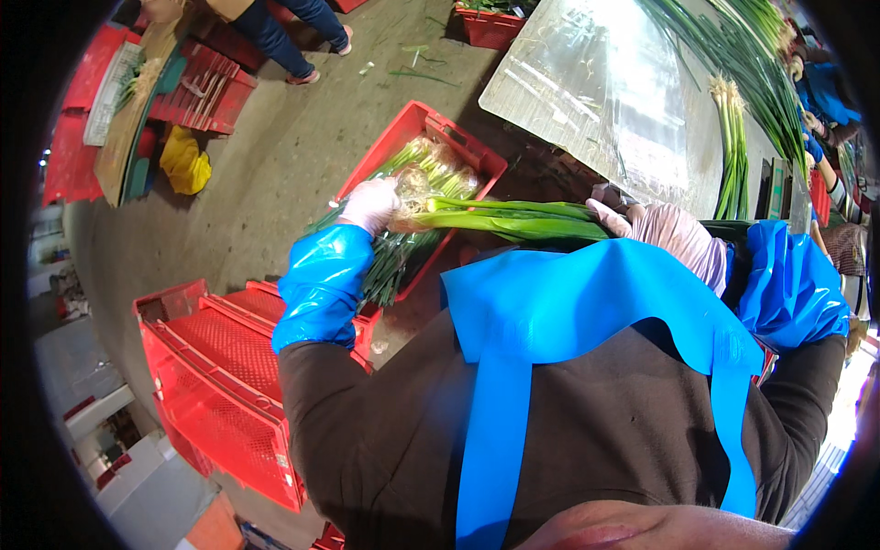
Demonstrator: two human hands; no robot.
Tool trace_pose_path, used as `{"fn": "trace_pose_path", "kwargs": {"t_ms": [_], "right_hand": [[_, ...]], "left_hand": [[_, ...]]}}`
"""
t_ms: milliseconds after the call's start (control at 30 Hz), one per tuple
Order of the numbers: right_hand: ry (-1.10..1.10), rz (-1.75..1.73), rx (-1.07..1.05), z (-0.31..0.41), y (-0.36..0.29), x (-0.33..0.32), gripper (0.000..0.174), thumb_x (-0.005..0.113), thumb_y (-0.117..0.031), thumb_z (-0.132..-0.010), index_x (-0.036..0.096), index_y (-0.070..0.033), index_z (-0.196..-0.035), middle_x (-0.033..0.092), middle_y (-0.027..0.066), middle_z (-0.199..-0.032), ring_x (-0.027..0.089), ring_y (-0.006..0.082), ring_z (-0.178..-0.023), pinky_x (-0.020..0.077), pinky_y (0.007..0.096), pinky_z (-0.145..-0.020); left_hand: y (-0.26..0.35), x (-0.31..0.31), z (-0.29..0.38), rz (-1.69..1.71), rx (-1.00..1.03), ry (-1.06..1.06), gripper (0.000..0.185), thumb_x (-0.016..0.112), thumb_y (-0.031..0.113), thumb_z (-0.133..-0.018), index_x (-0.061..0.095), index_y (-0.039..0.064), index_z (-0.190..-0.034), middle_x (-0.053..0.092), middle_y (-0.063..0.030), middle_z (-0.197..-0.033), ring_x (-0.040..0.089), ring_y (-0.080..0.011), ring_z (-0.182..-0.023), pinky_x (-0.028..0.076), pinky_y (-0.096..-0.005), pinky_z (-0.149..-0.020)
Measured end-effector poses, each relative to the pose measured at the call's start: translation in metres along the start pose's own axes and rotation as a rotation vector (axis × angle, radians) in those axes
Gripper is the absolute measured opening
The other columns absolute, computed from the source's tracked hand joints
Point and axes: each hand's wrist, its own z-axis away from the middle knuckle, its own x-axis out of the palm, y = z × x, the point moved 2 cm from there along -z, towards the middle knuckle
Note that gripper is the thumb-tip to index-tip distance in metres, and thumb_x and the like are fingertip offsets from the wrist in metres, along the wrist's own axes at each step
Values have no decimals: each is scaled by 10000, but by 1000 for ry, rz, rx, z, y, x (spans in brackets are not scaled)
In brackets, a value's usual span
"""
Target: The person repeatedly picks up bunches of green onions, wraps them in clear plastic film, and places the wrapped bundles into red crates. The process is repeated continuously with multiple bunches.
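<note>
A bunch of green onions (509, 218) lies level across my front, roots to the left. My left hand (371, 205), in a pale glove, is closed around the root end, where clear plastic film wraps the roots. My right hand (667, 234), also gloved, grips the leaf end against my blue apron; its lower fingers are partly hidden. Under my left hand, a red plastic crate (491, 165) on the floor holds several wrapped bunches of green onions (436, 161), roots toward the far end.
A metal-topped table (550, 110) with loose roots and plastic film stands ahead on the right, bearing green onions (731, 148). Stacked red crates (227, 371) are at my left. Another person's legs (271, 34) appear at top left. A gloved co-worker's hand (813, 147) is at far right.
</note>
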Motion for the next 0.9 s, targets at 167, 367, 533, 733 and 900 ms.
{"fn": "trace_pose_path", "kwargs": {"t_ms": [167, 367, 533, 733, 900], "right_hand": [[-530, 12, 138, 11, 6, -28, 570, 432, -271, -964, 253, -214, -1502, 551, 232, -1014, 651, 310, -683, 549, 396, -615], [-642, -573, 223, 15, 33, 15, 805, 600, -339, -864, 154, -236, -1526, 565, 228, -1103, 620, 357, -962, 484, 417, -852], [-635, -1037, 223, 6, 38, 42, 815, 691, -415, -812, 290, -133, -1463, 560, 200, -1246, 546, 309, -1150, 439, 408, -957], [-689, -1087, 203, -76, 24, 68, 659, 765, -319, -757, 513, 12, -1268, 642, 170, -1144, 590, 244, -1059, 442, 377, -947], [-889, -881, 97, -119, 59, -19, 674, 713, -456, -828, 514, 14, -1267, 630, 170, -1162, 599, 259, -1028, 462, 383, -928]], "left_hand": [[39, 17, -4, -140, 292, 141, 351, 618, 184, -780, 621, 81, -1115, 636, -165, -986, 618, -325, -902, 491, -419, -789], [136, 39, -17, 145, 239, 466, 410, 519, 21, -816, 576, 115, -1211, 631, -133, -974, 620, -298, -879, 512, -371, -779], [202, 27, -26, 411, 251, 381, 342, 476, 45, -880, 546, 111, -1208, 632, -137, -981, 620, -302, -910, 508, -384, -783], [242, 8, -24, 770, 462, 345, 330, 457, 24, -888, 522, 47, -1211, 605, -165, -1109, 594, -307, -1027, 474, -370, -906], [176, 8, -58, 1440, 197, 395, 269, 465, -22, -880, 575, 10, -1124, 612, -58, -952, 532, -113, -766, 457, -249, -712]]}}
